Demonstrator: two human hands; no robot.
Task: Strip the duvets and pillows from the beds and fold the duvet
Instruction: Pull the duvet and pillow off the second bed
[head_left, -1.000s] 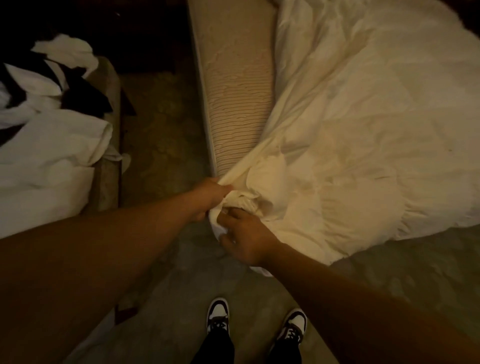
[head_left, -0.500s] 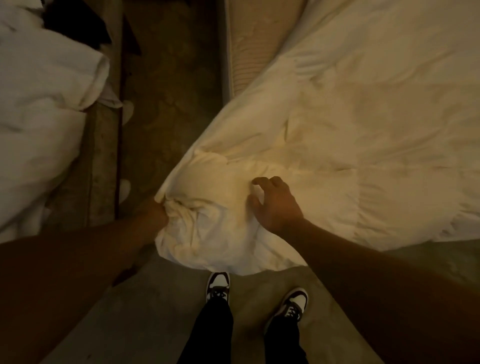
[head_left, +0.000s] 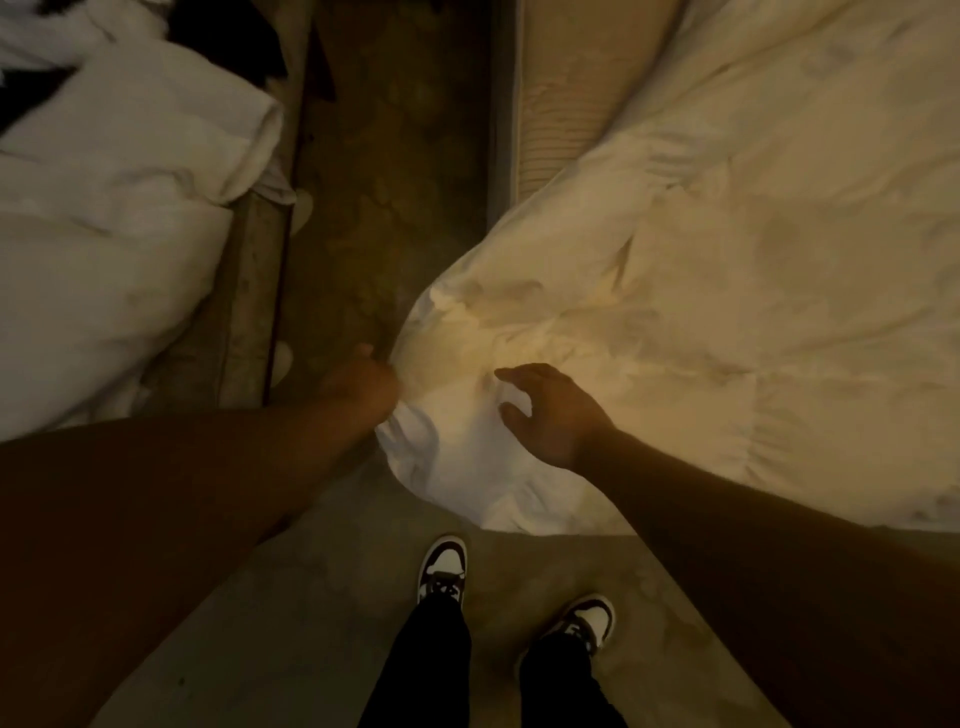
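A cream duvet (head_left: 727, 291) lies across the bed on the right, and its near corner hangs off the foot of the bed toward me. My left hand (head_left: 363, 387) grips the left edge of that bunched corner. Just above the corner's crumpled fabric, my right hand (head_left: 550, 410) hovers with fingers spread and slightly bent, holding nothing. A strip of bare striped mattress (head_left: 566, 98) shows beside the duvet at the top.
A second bed on the left carries piled white bedding (head_left: 104, 218) and something black (head_left: 228, 31) at its far end. A narrow aisle of patterned floor (head_left: 395, 171) runs between the beds. My two shoes (head_left: 441, 569) stand on the floor below the corner.
The duvet corner has been pulled off the bed toward me and left. My right hand let go of the fabric and now hovers over it; my left hand keeps its grip.
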